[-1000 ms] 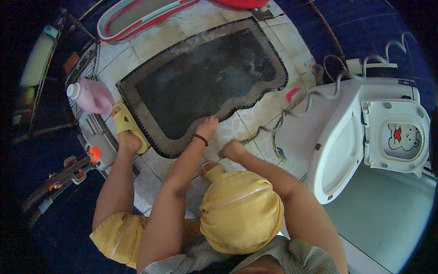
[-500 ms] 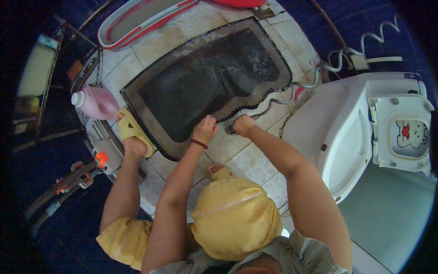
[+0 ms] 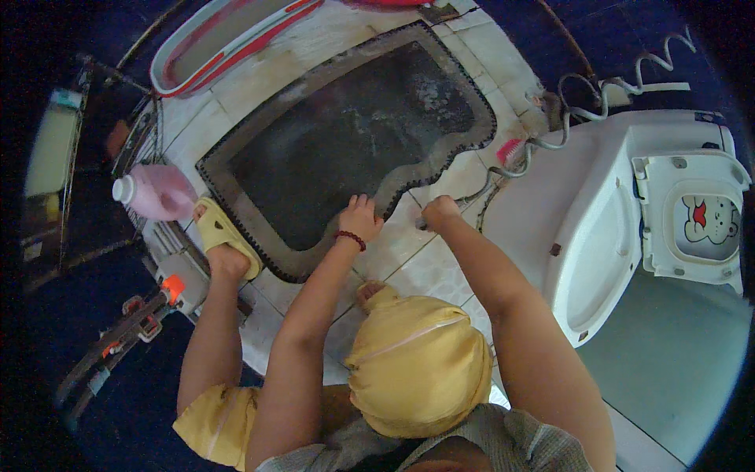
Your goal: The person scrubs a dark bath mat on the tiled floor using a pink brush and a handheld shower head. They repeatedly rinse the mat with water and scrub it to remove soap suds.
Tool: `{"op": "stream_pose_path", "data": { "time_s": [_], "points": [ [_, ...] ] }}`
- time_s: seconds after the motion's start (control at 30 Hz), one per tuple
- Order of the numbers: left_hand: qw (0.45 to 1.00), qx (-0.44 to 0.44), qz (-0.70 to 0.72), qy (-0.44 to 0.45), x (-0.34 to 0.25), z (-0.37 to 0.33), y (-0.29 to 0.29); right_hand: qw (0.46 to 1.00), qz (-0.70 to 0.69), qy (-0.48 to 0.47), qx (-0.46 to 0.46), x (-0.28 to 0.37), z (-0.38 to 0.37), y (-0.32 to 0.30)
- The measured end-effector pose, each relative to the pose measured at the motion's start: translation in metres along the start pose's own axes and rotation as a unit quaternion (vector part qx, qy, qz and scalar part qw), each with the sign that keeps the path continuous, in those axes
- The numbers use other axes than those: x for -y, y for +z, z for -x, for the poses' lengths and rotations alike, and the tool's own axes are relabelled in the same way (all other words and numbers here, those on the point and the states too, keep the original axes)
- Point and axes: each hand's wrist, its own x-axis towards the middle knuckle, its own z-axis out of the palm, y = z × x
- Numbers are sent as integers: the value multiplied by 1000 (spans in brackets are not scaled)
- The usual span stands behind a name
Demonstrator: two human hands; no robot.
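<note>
A dark grey floor mat [image 3: 338,149] with a lighter border and a wavy near edge lies flat on the tiles, looking wet. My left hand [image 3: 360,220], with a dark red bead bracelet at the wrist, rests on the mat's near border with its fingers stretched out. To the right of the mat, just above the tiles, my right hand [image 3: 442,214] is closed around a small sprayer [image 3: 422,223], mostly hidden by the fingers. From it a grey coiled hose [image 3: 503,171] runs back to the right wall.
At right stands a white toilet [image 3: 550,244] with its lid raised. A pink brush [image 3: 510,151] lies beside the hose. Left of the mat are a pink jug [image 3: 161,191] and a mop-like tool [image 3: 130,326]. A red-and-white folding tub [image 3: 224,47] sits at the back.
The mat's buckled middle and near edge have flattened. My left hand has gone from gripping the edge to lying spread on it. My right hand has shifted slightly right with the sprayer.
</note>
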Motion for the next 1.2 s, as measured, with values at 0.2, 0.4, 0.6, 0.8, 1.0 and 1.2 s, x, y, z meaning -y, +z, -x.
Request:
{"op": "stream_pose_path", "data": {
  "time_s": [0.2, 0.4, 0.6, 0.8, 1.0, 1.2],
  "points": [
    [993, 44, 22, 104, -39, -77, 32, 998, -24, 55, 37, -21, 6, -1],
    [980, 4, 4, 201, -61, -127, 103, 999, -17, 17, 22, 14, -10, 1],
    [983, 16, 24, 182, -63, -147, 79, 999, -29, 8, 41, -10, -23, 6],
    [949, -202, 75, 231, -45, -137, 35, 992, -71, -52, -93, -29, -34, -31],
    [944, -229, 111, 209, -39, -141, 27, 998, -16, 24, -61, -69, -35, -33],
    [950, -208, 124, 199, -42, -139, 26, 999, 23, -6, -34, -67, -31, -28]
  ]
}}
